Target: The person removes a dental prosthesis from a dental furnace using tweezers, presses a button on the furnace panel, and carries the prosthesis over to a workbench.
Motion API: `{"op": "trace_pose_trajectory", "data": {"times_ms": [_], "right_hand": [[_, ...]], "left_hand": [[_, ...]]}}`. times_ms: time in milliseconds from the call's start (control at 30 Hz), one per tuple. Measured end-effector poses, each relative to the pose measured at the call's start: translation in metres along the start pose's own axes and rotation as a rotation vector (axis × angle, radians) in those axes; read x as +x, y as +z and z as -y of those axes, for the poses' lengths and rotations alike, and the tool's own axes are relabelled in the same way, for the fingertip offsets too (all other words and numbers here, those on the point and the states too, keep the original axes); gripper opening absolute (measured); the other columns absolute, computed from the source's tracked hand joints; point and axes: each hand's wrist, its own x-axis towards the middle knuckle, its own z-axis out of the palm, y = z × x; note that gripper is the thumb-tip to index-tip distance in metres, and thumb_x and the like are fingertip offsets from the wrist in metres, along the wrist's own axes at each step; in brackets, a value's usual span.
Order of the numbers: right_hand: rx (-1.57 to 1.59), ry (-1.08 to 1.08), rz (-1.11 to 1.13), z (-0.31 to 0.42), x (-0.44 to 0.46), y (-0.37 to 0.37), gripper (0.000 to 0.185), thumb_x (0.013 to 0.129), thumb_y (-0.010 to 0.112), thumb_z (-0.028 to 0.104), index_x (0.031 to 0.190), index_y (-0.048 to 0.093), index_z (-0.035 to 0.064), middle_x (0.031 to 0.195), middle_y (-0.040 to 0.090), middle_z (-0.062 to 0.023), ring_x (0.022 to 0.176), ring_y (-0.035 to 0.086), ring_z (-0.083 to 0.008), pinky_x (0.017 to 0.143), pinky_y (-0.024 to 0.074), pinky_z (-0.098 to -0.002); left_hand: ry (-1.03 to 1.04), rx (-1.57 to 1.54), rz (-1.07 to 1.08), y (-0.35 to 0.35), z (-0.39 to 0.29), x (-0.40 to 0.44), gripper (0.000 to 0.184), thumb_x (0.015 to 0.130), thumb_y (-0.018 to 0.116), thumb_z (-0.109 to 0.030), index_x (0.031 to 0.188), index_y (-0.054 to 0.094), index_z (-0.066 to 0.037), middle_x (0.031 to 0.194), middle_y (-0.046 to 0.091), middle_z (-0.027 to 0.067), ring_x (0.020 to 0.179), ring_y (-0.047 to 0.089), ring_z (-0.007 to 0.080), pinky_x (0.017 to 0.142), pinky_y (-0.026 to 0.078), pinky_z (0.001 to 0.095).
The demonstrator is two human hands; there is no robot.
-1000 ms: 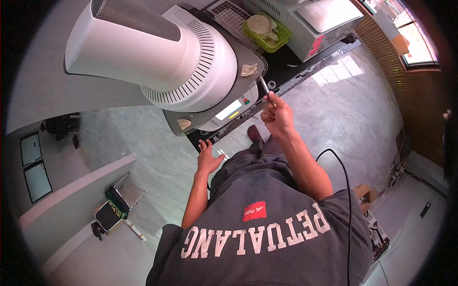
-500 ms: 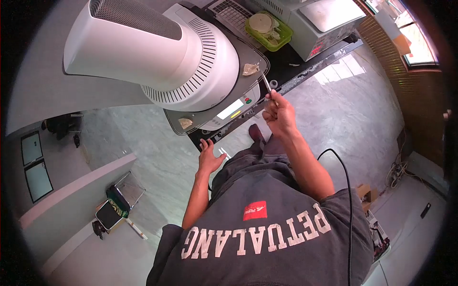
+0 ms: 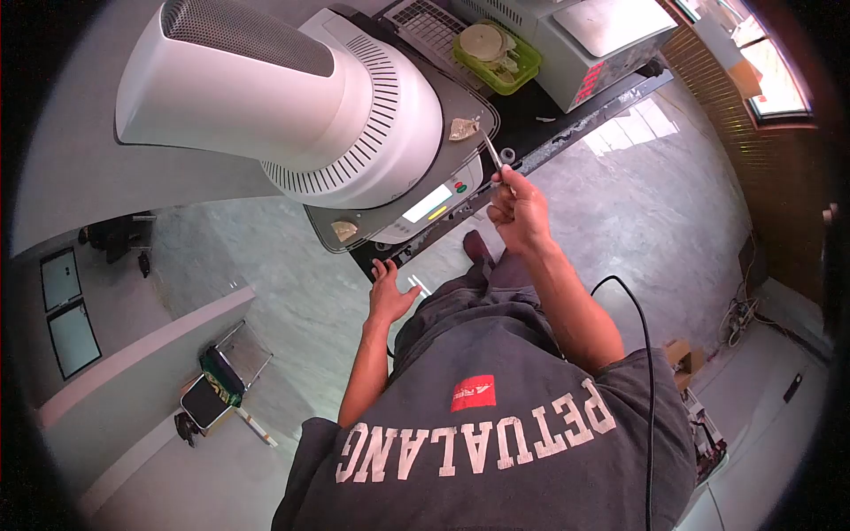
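Above a glossy grey floor, at a black tabletop upper centre, the right hand pinches a slim silver tool, the left hand loosely spread.

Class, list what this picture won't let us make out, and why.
In the head view:
Slim tool: grip end, hidden by right hand.
Its tip: too small to tell if touching the pale piece.
Screen: any writing, too small.
Grey box: far end, cut off by top edge.
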Motion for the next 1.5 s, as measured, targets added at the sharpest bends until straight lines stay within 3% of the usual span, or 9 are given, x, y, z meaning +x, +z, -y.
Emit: {"op": "trace_pose_trajectory", "data": {"times_ms": [1500], "right_hand": [[0.012, 0.032, -0.019, -0.007, 0.001, 0.006, 0.021, 0.096, 0.056, 0.025, 0.087, 0.056, 0.0065, 0.054, 0.027, 0.0076, 0.046, 0.023, -0.0064, 0.047, 0.0199, -0.0263]], "left_hand": [[0.000, -0.006, -0.011, -0.001, -0.004, -0.002, 0.101, 0.078, 0.075, -0.043, 0.149, 0.022, 0.004, 0.154, 0.009, 0.0353, 0.145, 0.015, 0.0459, 0.115, 0.026, 0.0453]]}}
